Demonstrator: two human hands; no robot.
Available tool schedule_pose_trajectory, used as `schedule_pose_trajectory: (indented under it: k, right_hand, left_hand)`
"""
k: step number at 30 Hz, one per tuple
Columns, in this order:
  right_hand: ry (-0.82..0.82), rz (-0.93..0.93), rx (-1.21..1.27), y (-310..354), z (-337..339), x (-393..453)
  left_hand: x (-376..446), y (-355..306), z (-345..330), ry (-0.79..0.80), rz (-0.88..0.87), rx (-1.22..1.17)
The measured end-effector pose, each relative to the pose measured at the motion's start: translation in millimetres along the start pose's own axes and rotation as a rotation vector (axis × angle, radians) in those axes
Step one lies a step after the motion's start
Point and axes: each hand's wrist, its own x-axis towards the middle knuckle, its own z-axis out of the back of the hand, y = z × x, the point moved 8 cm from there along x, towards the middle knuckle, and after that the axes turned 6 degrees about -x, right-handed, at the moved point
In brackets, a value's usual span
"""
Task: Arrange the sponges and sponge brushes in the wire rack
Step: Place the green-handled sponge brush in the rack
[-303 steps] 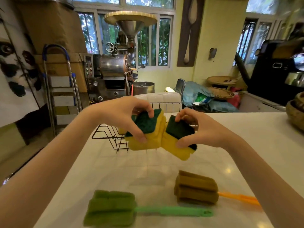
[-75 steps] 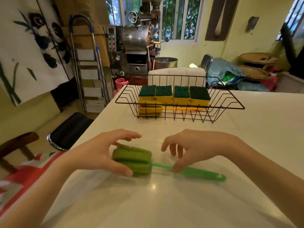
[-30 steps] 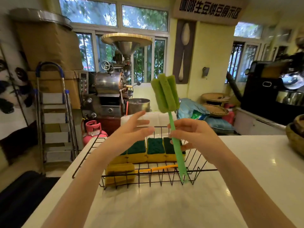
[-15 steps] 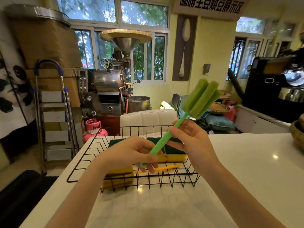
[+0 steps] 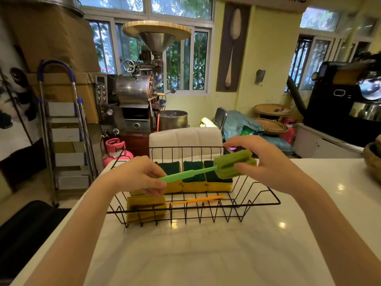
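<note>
A black wire rack (image 5: 257, 204) stands on the white table (image 5: 206, 254). Along its back lies a row of yellow sponges with dark green tops (image 5: 193, 178). In front of them lies a sponge brush with a yellow-brown head (image 5: 145, 209) and an orange handle (image 5: 198, 200). I hold a green sponge brush (image 5: 231, 164) nearly level above the rack. My left hand (image 5: 138, 176) pinches the end of its green handle (image 5: 185, 174). My right hand (image 5: 261, 159) grips its sponge head.
A white padded chair back (image 5: 185, 139) stands just behind the rack. A woven basket (image 5: 373, 162) sits at the table's right edge. Beyond the table's left edge are a stepladder (image 5: 64, 129), a pink gas bottle (image 5: 115, 149) and a coffee roaster (image 5: 140, 89).
The green brush has tipped from upright down to nearly level over the rack. My left hand slid to the handle end and my right hand moved up to the sponge head.
</note>
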Motion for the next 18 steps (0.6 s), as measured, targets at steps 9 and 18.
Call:
schedule_pose_trajectory:
  k: [9, 18]
  right_hand:
    - [0.369, -0.148, -0.054, -41, -60, 0]
    - [0.427, -0.151, 0.014, -44, -80, 1]
  left_hand:
    - [-2, 19, -6, 0.142, 0.122, 0.024]
    - [1, 31, -13, 0.184, 0.25, 0.227]
